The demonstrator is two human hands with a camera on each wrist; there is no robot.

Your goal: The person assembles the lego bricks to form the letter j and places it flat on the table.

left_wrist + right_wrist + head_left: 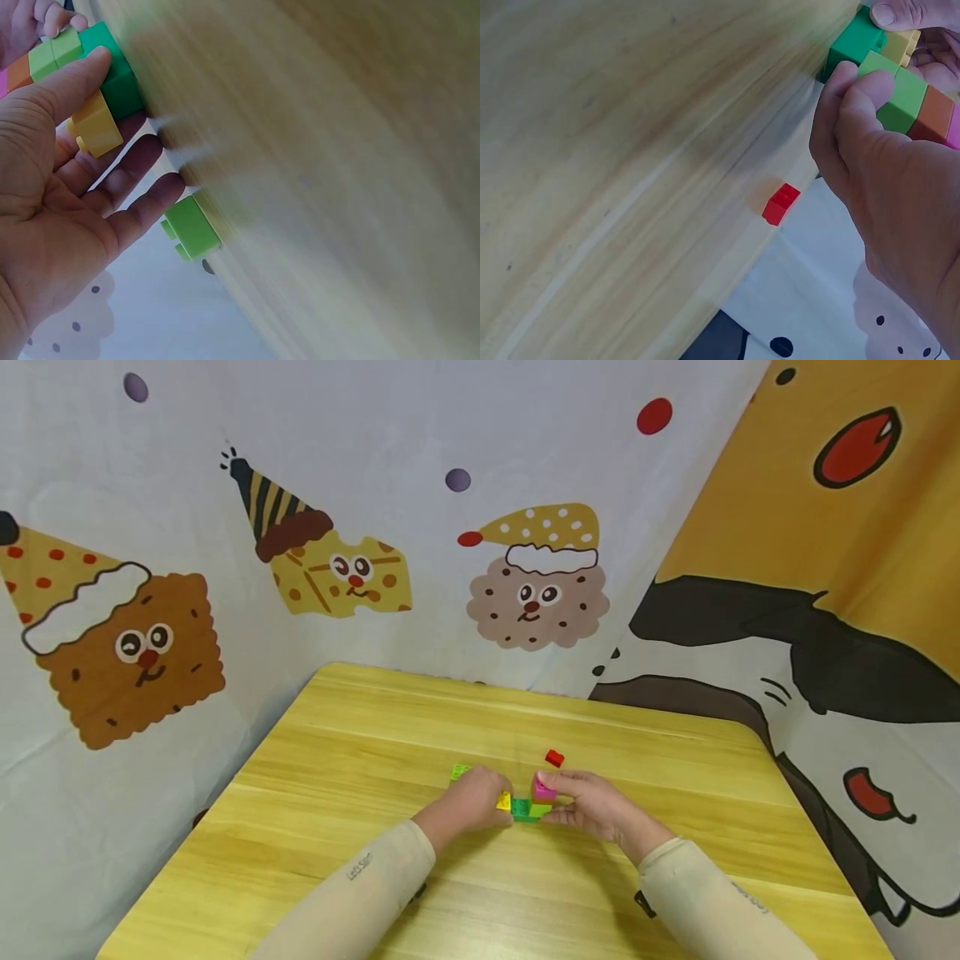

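Note:
Toy building bricks are joined over a dark green brick (521,808) on the wooden table, at the middle of the head view. A yellow brick (99,124) sits on its left end. On its right end rises a stack of light green (900,97), orange (931,115) and pink (545,788) bricks. My left hand (472,797) grips the left end, thumb on the dark green brick beside the yellow one, fingers on the far side. With my right hand (596,806) I hold the stack, thumb at the pink brick and fingertips low at the light green.
A loose red brick (554,758) lies beyond the right hand. Past the left hand is a loose light green brick (193,229), partly hidden in the head view. Cartoon-printed cloth (420,560) hangs behind the wooden table (390,718).

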